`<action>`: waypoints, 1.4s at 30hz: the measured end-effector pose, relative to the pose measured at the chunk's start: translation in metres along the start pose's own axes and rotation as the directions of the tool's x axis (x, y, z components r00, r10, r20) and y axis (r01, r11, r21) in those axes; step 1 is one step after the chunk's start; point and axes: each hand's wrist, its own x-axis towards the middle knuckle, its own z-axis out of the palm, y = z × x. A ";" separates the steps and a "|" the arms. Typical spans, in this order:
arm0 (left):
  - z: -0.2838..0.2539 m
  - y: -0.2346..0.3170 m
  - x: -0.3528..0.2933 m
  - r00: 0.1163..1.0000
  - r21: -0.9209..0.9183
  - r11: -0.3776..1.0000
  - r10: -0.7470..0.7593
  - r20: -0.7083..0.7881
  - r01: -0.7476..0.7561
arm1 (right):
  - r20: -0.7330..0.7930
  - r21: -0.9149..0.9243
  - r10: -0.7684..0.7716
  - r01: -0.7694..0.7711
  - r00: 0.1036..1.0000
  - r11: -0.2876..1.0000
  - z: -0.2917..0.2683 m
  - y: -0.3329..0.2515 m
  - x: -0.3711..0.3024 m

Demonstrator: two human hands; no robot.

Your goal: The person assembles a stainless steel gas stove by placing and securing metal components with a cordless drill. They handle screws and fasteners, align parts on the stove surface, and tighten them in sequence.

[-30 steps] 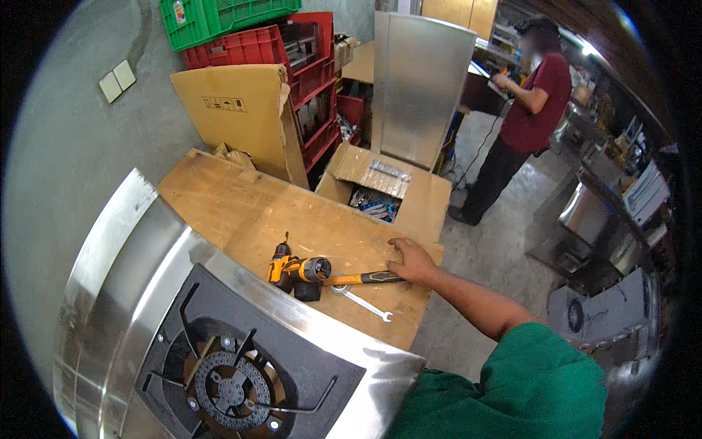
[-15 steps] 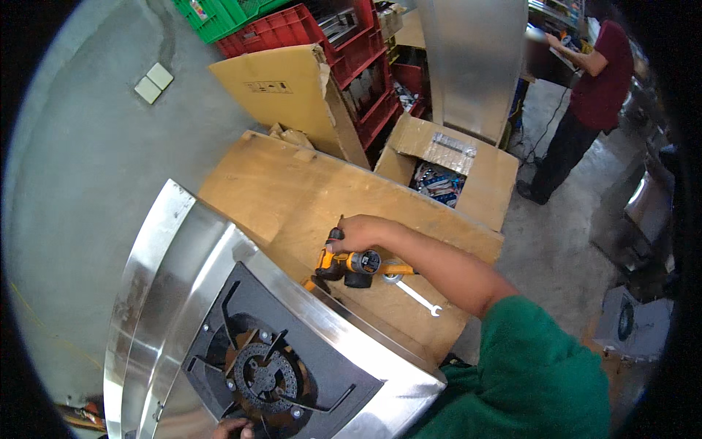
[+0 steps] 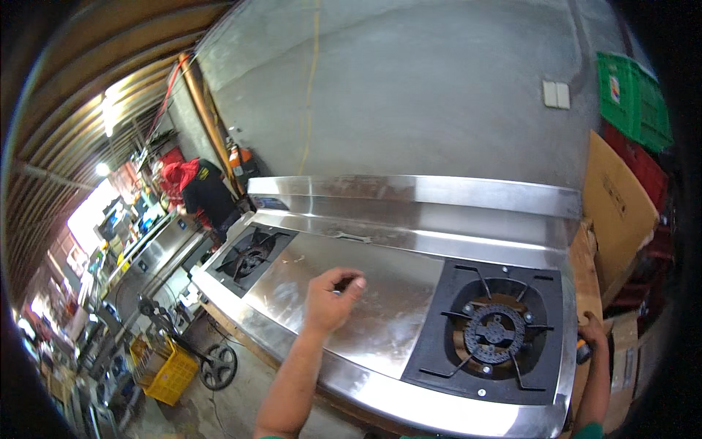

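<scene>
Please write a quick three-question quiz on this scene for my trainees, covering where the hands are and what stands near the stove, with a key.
1. Multiple choice: which part of the stove is the left hand over?
A) a burner
B) the steel panel
C) the raised back
2. True or false: the right hand is beside the stove's right end.
3. Fill in the blank: the crate beside the black wheel is coloured ____.

Key: 1. B; 2. True; 3. yellow
</scene>
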 end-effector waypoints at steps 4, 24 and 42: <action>-0.068 -0.075 0.025 0.955 0.051 0.998 -0.030 -0.294 0.047 | -0.226 0.277 -0.173 0.234 0.959 0.932 -0.073 0.084 0.026; -0.180 -0.216 0.142 0.861 0.558 0.790 -0.079 0.503 -0.254 | -0.743 -0.556 -0.622 0.291 0.245 0.779 -0.018 -0.220 -0.250; -0.139 -0.226 0.142 0.853 0.482 0.751 0.205 0.480 -0.452 | -0.749 -0.075 -0.611 0.882 0.258 0.465 0.098 -0.317 -0.253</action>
